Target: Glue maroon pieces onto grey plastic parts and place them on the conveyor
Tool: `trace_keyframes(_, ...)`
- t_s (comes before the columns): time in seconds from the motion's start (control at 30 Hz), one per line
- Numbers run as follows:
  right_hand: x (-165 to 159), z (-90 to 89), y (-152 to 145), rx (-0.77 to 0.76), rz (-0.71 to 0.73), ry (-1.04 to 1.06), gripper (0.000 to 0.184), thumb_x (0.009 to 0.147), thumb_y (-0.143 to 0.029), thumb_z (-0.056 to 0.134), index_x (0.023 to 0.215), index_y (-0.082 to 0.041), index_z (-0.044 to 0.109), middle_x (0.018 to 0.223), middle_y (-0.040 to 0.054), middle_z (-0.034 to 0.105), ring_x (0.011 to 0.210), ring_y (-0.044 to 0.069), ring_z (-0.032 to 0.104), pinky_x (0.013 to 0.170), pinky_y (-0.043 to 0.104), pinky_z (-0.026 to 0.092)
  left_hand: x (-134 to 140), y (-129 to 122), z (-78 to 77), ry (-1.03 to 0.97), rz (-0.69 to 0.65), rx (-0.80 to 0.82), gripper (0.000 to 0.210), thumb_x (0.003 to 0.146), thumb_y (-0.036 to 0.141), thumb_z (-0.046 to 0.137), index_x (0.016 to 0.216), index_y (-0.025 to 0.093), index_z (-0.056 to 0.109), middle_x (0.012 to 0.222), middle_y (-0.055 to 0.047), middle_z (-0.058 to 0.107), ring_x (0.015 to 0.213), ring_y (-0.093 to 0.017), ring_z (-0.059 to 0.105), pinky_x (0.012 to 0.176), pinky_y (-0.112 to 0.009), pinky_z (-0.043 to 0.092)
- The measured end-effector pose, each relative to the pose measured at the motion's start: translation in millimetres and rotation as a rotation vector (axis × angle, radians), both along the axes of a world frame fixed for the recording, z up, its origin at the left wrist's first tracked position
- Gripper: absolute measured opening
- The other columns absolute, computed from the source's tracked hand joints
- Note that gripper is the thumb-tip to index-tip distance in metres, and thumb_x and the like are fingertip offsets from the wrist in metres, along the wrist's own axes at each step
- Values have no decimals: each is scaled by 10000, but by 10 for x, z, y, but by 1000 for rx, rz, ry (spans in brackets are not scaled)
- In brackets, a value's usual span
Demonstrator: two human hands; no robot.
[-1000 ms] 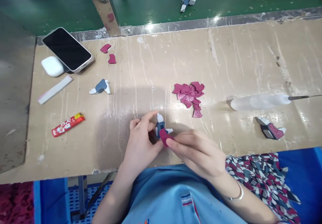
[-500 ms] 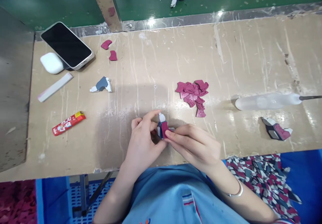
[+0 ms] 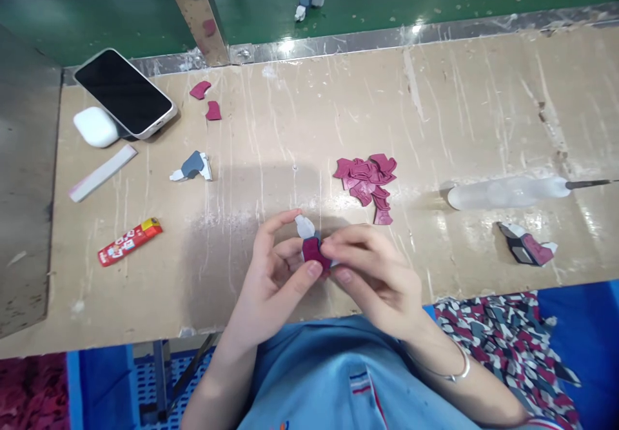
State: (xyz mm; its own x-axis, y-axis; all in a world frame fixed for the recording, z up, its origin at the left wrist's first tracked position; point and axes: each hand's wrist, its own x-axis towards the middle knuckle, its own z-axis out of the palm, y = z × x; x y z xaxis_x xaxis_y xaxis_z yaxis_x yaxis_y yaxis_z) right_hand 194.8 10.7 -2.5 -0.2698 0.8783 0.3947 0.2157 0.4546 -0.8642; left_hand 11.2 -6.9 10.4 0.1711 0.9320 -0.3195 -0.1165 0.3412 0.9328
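Left hand [image 3: 278,272] and right hand [image 3: 380,275] both hold a maroon-faced part [image 3: 314,251], its right end mostly hidden.

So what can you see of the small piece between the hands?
The small piece looks plastic: a pale grey tip, some blue-grey, and a maroon plate facing the camera. Its tip points away from the person; the underside is hidden. The left hand has its thumb on the plate; the right hand touches the right side.

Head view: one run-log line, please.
left hand: holding maroon, white and blue-grey plastic piece | right hand: touching it | nearby: pile of flat maroon plastic pieces
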Motion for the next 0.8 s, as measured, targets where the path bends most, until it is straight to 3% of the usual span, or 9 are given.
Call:
trace_keyframes(0.1, -46, -57, -53, -178, -6, 159, 463, 1088, -236, 658, 1527, -373, 608, 1159, 47, 820, 1004, 212, 798, 803, 337, 691, -5, 42, -5, -80, 62, -3, 542, 971, 506, 806, 1403, 341, 522, 954, -11, 805, 878, -213, 818, 797, -330, 691)
trace_keyframes(0.2, -90, -99, -89, -284, -32, 259, 374, 1081, -273, 693, 1437, -381, 653, 1135, 30, 836, 886, 185, 819, 753, 310, 701, 3, 78, -10, -219, 73, 11, 480, 966, 406, 849, 1345, 330, 566, 881, 24, 805, 781, -148, 796, 776, -251, 676)
trace_keyframes(0.37, -115, -115, -81, -286, -40, 279, 251, 1068, -231, 708, 1288, -352, 711, 1130, 20, 823, 859, 156, 810, 763, 275, 685, 19, 80, -25, -295, 117, 65, 396, 987, 277, 836, 1315, 342, 624, 882, 48, 828, 776, -106, 806, 783, -184, 661)
trace_keyframes(0.5, -104, -78, -52, -329, -39, 252, 375, 1017, -259, 781, 1371, -359, 711, 1262, 46, 797, 1095, 198, 779, 962, 332, 661, 28, 5, -50, -37, 157, 219, 429, 1022, 213, 774, 1408, 372, 674, 1194, -6, 851, 1088, -178, 830, 946, -250, 661)
trace_keyframes(0.57, -98, -54, -34, -387, -24, 275, 430, 1003, -323, 807, 1420, -362, 711, 1351, 57, 774, 1136, 203, 765, 1024, 351, 645, 32, -37, -52, 155, 105, 329, 518, 1028, 162, 739, 1487, 392, 665, 1355, -9, 807, 1214, -203, 793, 1022, -280, 643)
trace_keyframes(0.67, -97, -34, 1, -518, 15, 364, 296, 1019, -416, 789, 1306, -346, 799, 1217, 48, 831, 1037, 190, 795, 929, 312, 666, 49, -76, -45, 314, 9, 429, 686, 1029, 117, 707, 1613, 439, 544, 1391, 10, 789, 1218, -196, 786, 1074, -308, 628)
trace_keyframes(0.8, -110, -32, 50, -695, 67, 488, 279, 978, -508, 817, 1168, -310, 863, 1112, 59, 870, 960, 209, 830, 872, 329, 697, 102, -93, -50, 314, 64, 409, 828, 1022, 105, 714, 1695, 435, 363, 1337, -17, 809, 1214, -210, 795, 1070, -349, 643)
